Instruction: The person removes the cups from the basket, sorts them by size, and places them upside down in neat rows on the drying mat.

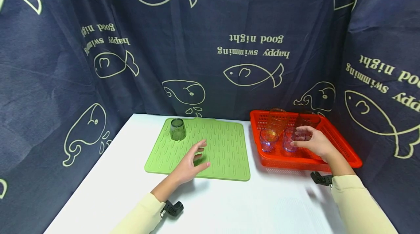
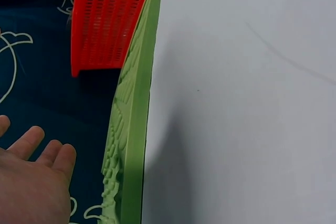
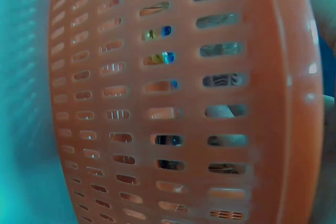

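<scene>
Left hand (image 1: 187, 166): fingers spread, thumb apart, green mat (image 1: 226, 146) beneath | right hand (image 1: 315, 143): back upward, purple glass (image 1: 288, 143) at thumb and fingertips, cannot tell whether pinched | red basket (image 1: 282, 162) beneath that hand

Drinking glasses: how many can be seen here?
5: the grey glass on the mat; in the red basket, amber glass back left, dark glass back right, small glass front left, purple glass by the right hand. More may be hidden there.

Glossy plastic basket (image 1: 285, 162), seemingly glass cup (image 1: 288, 145)
</scene>
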Motion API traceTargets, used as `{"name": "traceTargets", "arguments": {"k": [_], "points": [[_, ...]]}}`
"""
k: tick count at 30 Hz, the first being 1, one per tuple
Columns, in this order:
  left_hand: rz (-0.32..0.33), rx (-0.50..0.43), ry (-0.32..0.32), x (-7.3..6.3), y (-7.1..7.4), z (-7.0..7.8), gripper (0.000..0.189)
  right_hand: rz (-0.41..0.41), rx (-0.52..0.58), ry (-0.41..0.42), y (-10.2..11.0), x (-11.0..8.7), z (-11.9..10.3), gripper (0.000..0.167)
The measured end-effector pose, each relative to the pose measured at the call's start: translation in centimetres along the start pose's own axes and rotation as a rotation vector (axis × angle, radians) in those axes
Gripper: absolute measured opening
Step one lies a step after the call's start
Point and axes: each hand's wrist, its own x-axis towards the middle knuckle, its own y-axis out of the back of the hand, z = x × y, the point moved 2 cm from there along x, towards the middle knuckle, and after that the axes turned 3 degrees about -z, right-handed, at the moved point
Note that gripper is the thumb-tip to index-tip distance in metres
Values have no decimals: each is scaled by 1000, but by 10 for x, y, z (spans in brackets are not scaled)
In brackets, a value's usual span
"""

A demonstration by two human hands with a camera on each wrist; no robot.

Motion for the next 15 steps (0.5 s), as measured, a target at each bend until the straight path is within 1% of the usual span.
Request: {"name": "traceTargets", "arguments": {"k": [10,15], "points": [[5,-17,18,3,4,2,81,76,49,82,-5,-12,-12,73],[-4,-45,13,5,3,5,78,139,66,144,-10,-18,-19,68]]}}
